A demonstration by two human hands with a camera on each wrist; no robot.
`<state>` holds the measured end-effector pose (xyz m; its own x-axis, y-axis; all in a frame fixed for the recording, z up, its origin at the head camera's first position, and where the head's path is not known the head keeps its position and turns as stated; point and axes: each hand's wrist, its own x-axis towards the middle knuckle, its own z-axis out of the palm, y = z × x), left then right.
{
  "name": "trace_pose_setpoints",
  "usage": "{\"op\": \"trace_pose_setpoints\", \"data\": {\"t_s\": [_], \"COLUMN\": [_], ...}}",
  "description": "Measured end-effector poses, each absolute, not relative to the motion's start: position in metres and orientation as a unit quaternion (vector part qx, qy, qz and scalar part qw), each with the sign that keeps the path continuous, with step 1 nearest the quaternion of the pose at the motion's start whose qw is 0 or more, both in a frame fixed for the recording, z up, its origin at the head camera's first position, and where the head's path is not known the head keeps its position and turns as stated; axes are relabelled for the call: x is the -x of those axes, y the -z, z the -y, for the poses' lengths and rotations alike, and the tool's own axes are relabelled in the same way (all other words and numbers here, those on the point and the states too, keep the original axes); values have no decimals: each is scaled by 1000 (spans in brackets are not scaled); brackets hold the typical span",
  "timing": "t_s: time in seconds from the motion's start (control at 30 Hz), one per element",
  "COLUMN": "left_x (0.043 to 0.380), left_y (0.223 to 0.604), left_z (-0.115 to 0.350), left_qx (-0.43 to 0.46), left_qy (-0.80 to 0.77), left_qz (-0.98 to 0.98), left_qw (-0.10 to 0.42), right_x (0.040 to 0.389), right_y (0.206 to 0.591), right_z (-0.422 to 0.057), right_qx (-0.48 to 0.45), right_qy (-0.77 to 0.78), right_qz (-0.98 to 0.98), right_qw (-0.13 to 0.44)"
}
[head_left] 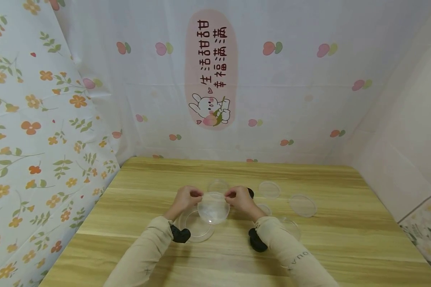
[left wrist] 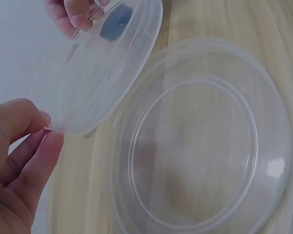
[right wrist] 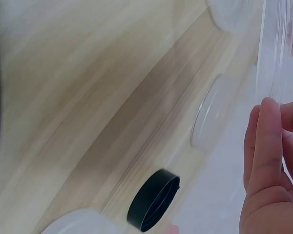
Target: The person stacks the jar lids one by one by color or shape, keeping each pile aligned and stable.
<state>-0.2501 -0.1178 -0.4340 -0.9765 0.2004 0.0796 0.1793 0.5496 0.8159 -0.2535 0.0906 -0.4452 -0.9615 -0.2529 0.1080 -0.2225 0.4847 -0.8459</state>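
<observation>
Both hands hold a clear round plastic lid (head_left: pixel 213 208) up off the table, tilted toward the head camera. My left hand (head_left: pixel 188 198) pinches its left rim between thumb and fingers, which the left wrist view shows up close. On the opposite rim, my right hand (head_left: pixel 239 198) pinches the edge; in the right wrist view the lid (right wrist: pixel 273 48) appears nearly edge-on above the fingertips. A larger clear lid (left wrist: pixel 195 80) with a raised inner ring lies flat on the table, below and left of the held one.
Several clear round lids lie about the wooden table (head_left: pixel 230 263): one lid (head_left: pixel 218 184) behind the hands, another lid (head_left: pixel 303 205) off to the right. A black screw cap (right wrist: pixel 154 200) sits behind the right hand. Patterned cloth (head_left: pixel 291 91) hangs behind the table.
</observation>
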Motion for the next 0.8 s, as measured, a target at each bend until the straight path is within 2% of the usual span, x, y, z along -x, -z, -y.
{"op": "trace_pose_setpoints", "data": {"t_s": [0.47,0.7,0.8], "left_x": [239,247,248], "left_y": [442,467,471], "left_z": [149,169,172], "left_qx": [-85,-145,-141], "left_qy": [-455,-480,-487], "left_qz": [-886,-865,-862], "left_qw": [20,8,19], "right_x": [255,253,252], "right_y": [461,466,468], "right_z": [-62,-53,-51], "right_qx": [218,224,224], "right_qy": [433,430,432], "right_qz": [-874,-875,-873], "right_qw": [-17,4,13]}}
